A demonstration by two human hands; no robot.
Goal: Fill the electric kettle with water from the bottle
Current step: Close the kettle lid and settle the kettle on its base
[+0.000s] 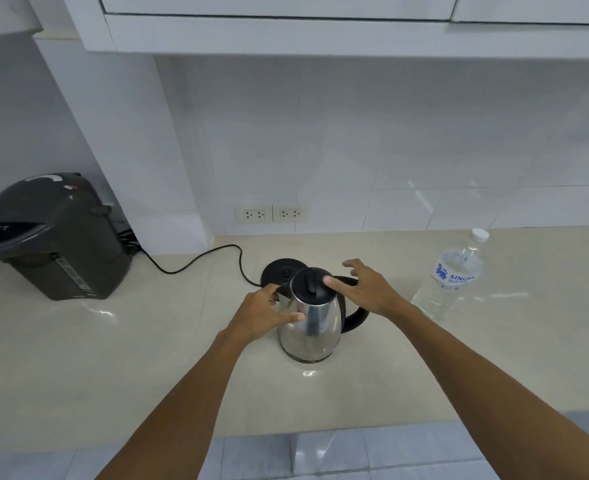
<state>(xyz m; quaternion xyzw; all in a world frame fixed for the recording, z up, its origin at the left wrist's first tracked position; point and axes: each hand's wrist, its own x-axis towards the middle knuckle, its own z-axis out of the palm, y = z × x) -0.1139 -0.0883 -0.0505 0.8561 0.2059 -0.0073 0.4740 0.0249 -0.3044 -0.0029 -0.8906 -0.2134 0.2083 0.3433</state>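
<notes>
A steel electric kettle with a black lid and black handle stands on the beige counter, off its round black base, which lies just behind it. Its lid is down. My left hand grips the kettle's left side near the spout, thumb and fingers on the steel. Above the lid and handle, my right hand has its fingers spread, the thumb touching the lid's edge. A clear plastic water bottle with a white cap on stands upright to the right, apart from both hands.
A dark grey hot-water dispenser stands at the back left. The base's black cord runs across the counter toward it. Two wall sockets sit low on the tiled wall. The counter's front edge is near me.
</notes>
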